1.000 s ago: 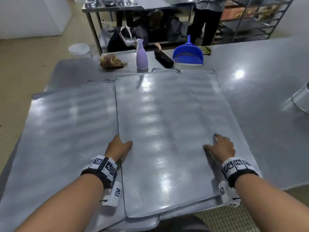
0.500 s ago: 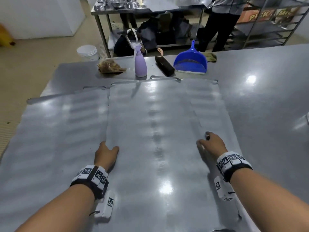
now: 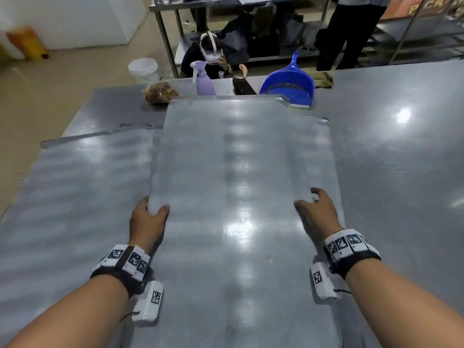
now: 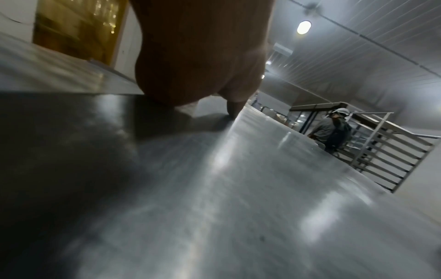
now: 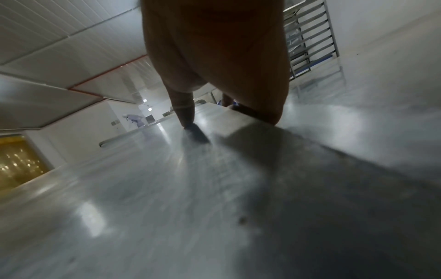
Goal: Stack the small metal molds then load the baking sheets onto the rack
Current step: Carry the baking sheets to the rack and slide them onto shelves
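Observation:
I hold a large flat metal baking sheet by its two long edges, raised off the steel table. My left hand grips the left edge, thumb on top and fingers underneath. On the right edge my right hand grips the same way. The left wrist view shows the thumb pressed on the sheet. The right wrist view shows the thumb on top of the sheet. Another baking sheet lies flat to the left, and one more shows beneath on the right.
A purple spray bottle, a brush, a blue dustpan and a bag of crumbs stand at the table's far edge. A tray rack stands off to the side, with a person near it. Another person stands behind the table.
The baking sheet has come up off the sheets beneath it and toward me. Both hands went from resting at its edges to gripping them.

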The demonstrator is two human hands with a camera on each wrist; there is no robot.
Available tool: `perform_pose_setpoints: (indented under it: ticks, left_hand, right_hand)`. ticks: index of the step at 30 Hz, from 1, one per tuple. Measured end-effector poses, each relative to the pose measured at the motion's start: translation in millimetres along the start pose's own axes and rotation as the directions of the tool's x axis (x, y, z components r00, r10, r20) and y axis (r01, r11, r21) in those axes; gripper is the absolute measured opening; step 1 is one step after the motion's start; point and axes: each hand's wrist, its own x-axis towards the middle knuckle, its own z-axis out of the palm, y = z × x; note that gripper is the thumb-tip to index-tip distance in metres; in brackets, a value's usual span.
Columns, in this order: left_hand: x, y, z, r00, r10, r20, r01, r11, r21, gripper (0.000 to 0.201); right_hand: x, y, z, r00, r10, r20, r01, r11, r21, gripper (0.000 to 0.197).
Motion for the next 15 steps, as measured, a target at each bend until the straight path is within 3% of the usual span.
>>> perform_pose_setpoints:
  ticks: [5,8,15]
  left_hand:
    - [15.5,40.0,46.5,0.988,0.080,0.135,-0.085,0.996,0.027,0.018]
    - [16.9,45.5,70.4,0.977,0.077,0.197,-0.092,0.994,0.064,0.025]
    - [16.1,43.3,82.8,0.966,0.036,0.257,-0.074,0.988,0.137,0.031]
  right_hand:
    - [9.4,10.0,-46.8,0.996,0.020,-0.091,-0.017,1.000,0.025,0.045]
    - [17.3,25.3,-66.7,0.995,0.039,-0.095,-0.044,0.998,-0.045,0.035]
    - [32.3,37.7,-73.0,0.998,0.051,-0.044,-0.056,0.991,-0.120,0.047]
